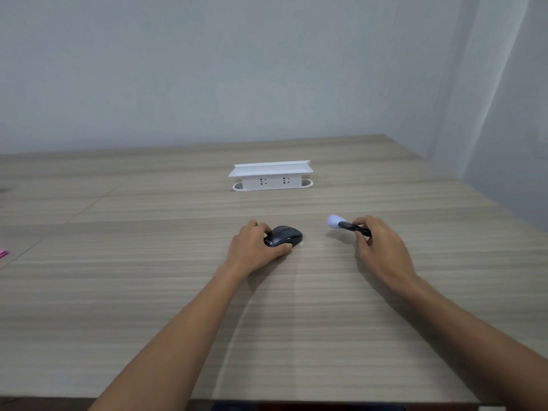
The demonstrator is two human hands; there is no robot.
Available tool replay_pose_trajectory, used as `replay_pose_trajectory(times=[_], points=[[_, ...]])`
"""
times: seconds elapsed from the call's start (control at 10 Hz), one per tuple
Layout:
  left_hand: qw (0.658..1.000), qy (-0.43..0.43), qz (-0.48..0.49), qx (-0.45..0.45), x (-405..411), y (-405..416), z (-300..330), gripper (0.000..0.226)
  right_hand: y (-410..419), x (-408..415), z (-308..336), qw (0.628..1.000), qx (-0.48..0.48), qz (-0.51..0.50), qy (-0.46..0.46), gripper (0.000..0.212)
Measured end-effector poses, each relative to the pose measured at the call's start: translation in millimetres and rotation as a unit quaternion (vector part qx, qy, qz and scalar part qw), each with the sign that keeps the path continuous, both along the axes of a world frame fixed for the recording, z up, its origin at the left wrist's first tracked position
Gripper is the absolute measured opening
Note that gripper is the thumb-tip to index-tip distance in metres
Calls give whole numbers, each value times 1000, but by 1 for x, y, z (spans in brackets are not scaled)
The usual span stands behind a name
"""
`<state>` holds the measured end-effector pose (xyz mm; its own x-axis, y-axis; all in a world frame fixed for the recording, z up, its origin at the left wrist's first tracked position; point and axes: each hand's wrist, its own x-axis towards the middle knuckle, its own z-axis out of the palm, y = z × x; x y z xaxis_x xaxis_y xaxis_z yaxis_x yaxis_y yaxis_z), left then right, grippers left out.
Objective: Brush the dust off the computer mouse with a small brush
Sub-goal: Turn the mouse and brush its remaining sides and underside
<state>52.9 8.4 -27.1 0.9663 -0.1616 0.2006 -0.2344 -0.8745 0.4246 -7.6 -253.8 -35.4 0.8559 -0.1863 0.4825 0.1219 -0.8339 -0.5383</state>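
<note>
A black computer mouse rests on the wooden table, its nose pointing right. My left hand grips its rear end, thumb at the near side and fingers over the far side. To the right, my right hand holds a small brush by its black handle. The white bristle tuft points left toward the mouse and hovers just above the table. A gap of bare table separates the bristles from the mouse.
A white socket box with a flat lid stands on the table behind the mouse. Something pink pokes in at the left edge. Walls close the scene behind and at the right.
</note>
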Motion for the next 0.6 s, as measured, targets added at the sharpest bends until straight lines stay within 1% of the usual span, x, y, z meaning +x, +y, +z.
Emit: replay_pose_trajectory(times=[0.2, 0.3, 0.5, 0.6], points=[[1000, -2, 8, -9, -5, 0, -2, 60, -2, -8, -7, 996, -84, -29, -4, 28], [1000, -6, 10, -9, -6, 0, -4, 60, 0, -9, -13, 991, -126, -37, 35, 31], [1000, -13, 14, -18, -14, 2, -8, 59, 4, -12, -16, 984, -154, -52, 67, 35], [999, -17, 24, -40, -21, 2, -8, 61, 6, -15, -17, 984, -157, -52, 70, 38]])
